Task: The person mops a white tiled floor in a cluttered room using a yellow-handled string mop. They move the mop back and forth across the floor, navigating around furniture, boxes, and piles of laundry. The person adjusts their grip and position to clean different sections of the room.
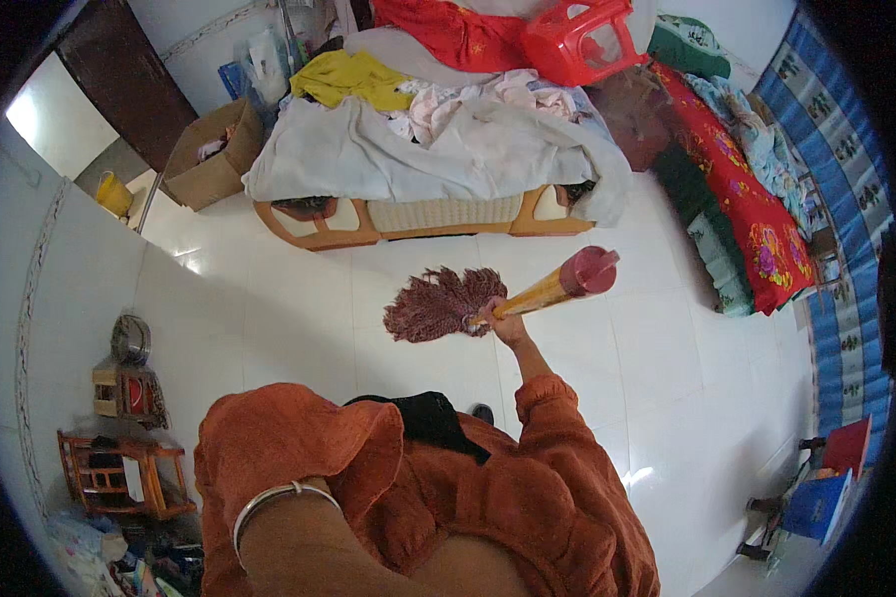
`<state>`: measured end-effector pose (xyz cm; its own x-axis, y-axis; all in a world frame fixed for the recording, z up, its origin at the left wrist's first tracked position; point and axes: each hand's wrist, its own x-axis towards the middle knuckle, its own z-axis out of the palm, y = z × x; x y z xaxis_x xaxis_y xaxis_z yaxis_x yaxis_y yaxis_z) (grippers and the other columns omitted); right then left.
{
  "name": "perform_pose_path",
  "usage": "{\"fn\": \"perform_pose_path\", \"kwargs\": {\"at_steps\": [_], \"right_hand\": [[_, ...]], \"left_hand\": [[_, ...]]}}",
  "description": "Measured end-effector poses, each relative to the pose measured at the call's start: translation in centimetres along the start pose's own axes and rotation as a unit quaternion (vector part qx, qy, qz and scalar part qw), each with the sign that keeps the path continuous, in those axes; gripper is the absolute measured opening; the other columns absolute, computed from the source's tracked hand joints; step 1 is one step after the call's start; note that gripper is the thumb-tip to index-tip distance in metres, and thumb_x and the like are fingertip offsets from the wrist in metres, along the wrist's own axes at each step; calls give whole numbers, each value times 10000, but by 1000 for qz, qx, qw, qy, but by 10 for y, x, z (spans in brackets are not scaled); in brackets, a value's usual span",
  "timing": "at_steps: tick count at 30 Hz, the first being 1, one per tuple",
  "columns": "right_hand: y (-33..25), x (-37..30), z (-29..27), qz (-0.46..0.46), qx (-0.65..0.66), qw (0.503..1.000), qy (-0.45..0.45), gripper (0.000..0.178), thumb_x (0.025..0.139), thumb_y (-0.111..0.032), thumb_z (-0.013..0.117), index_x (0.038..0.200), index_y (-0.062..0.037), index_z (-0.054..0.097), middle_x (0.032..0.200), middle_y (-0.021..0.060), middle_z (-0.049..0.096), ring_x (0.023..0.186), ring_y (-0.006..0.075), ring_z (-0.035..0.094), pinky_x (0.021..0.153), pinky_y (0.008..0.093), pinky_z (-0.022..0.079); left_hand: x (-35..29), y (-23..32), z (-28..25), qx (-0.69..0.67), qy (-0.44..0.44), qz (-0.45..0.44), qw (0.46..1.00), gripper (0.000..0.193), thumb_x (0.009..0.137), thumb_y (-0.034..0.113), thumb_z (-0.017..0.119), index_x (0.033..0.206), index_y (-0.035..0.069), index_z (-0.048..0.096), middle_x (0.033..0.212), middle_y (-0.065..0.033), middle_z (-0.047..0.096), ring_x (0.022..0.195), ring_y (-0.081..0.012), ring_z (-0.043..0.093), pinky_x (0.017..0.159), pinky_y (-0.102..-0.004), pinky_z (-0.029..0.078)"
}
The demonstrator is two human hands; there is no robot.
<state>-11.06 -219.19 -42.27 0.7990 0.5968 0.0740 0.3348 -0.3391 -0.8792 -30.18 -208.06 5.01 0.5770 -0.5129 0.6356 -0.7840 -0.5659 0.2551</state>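
Observation:
A mop [440, 303] with reddish-brown strands spreads on the white tiled floor ahead of me. Its yellow handle slants up to the right and ends in a dark red cap. My right hand [505, 321] is closed around this handle, low in the picture's view of it. My left forearm is raised close to the camera, with a silver bangle [269, 500] at the sleeve's end. The left hand itself lies outside the picture.
Beyond the mop stands a wooden-framed sofa [343, 227] under a white cover and clothes. A red plastic stool [579, 45] rests on top. The cardboard box [212, 154] is at its left, a red floral-covered seat [752, 219] at right. Wooden chairs [129, 478] line the left wall.

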Motion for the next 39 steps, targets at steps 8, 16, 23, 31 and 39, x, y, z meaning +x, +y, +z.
{"fn": "perform_pose_path", "kwargs": {"at_steps": [8,16,23,31,39], "right_hand": [[49,3,19,71,93,993,11,326,754,-259,678,864,25,561,803,102,574,747,218,555,644,356,447],[4,-8,3,16,98,995,3,194,822,-182,591,729,-64,468,648,34,488,653,142,507,581,306,428],[0,-4,-1,-9,32,999,16,282,773,-242,642,790,19,536,618,79,539,574,170,515,522,333,419],[-35,4,14,-50,46,997,-43,200,703,-122,621,859,-6,573,725,158,578,664,263,561,612,323,451],[-32,-6,47,-92,-2,992,-83,248,684,-222,639,854,-55,567,756,135,589,742,326,579,651,408,459]], "left_hand": [[3,9,3,-6,-17,5,1000,173,715,119,569,871,56,528,914,-101,506,856,-241,493,736,-371,456],[0,18,3,1,-20,-12,1000,249,686,76,572,928,43,525,994,-125,498,946,-248,477,791,-378,440],[-4,18,-1,15,-21,-47,999,322,661,38,575,978,31,522,1064,-146,492,1024,-255,463,839,-385,425],[-30,-7,-6,86,-7,-220,972,408,632,-6,579,1036,17,519,1144,-170,484,1114,-262,447,894,-392,408],[-85,-4,4,124,176,-425,879,250,808,-8,525,1054,-54,510,652,-120,588,596,-190,602,627,-299,534]]}}
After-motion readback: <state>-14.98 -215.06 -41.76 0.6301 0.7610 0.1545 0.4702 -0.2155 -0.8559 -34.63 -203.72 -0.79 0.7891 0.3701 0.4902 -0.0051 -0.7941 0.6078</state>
